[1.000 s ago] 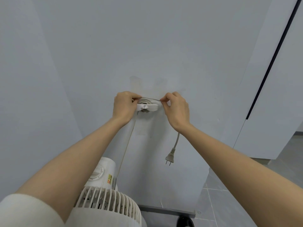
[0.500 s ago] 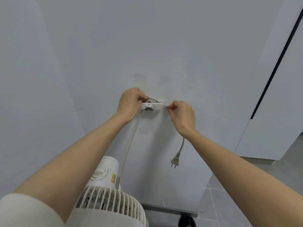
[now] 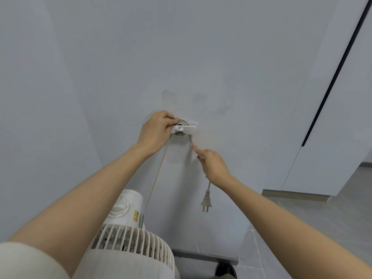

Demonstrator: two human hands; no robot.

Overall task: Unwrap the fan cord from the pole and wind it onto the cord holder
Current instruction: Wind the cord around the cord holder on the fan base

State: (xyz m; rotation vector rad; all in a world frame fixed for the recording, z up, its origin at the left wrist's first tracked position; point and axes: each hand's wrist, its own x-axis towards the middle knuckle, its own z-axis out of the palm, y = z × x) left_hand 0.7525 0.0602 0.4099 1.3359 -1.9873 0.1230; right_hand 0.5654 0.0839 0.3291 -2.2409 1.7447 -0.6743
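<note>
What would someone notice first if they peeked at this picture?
Probably the two hands up on the grey wall: the left hand grips the white cord holder, wound with cord, and the right hand just below it pinches the loose end. Next, the plug dangling under that hand, and the white fan at the bottom.

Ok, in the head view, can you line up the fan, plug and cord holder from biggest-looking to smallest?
1. fan: biggest by far, though it is nearest the camera.
2. cord holder and plug: look about alike, too close to rank.
</note>
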